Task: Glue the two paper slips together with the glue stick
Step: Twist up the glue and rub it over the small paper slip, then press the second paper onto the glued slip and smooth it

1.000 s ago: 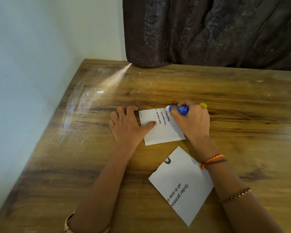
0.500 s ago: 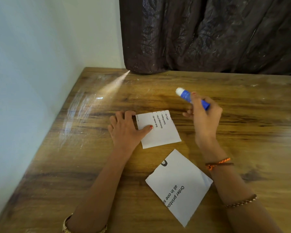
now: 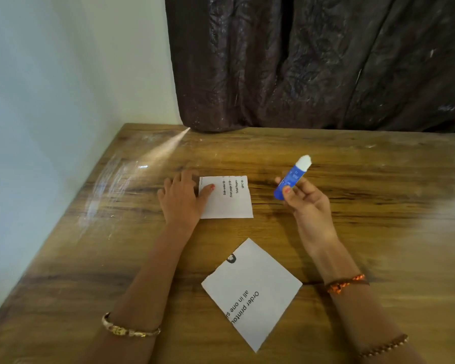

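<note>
The glue stick (image 3: 291,178) is gripped in the right hand (image 3: 305,203), lifted clear of the tabletop (image 3: 378,232) with its uncapped white tip pointing up and away. The left hand (image 3: 180,199) is laid flat and open, its thumb pressed on the left edge of the smaller paper slip (image 3: 227,203), which lies flat near the middle of the tabletop. The larger paper slip (image 3: 258,282) lies nearer the person, turned at an angle, apart from the smaller slip and untouched.

Both slips are judged to be light, thin and easily slid or creased, so each is best pinned flat by fingertips near an edge, away from any glued strip. The glue stick is judged stiff and light, with a soft, tacky tip; it is best held by its blue barrel, as is done now.

A second ago the tip was being pressed against the far right corner of the smaller slip. Half a second ago it had been lifted off to the right. Now the stick has been raised further and turned tip-up, and the smaller slip has been squared slightly under the left hand. The larger slip has not been moved.
</note>
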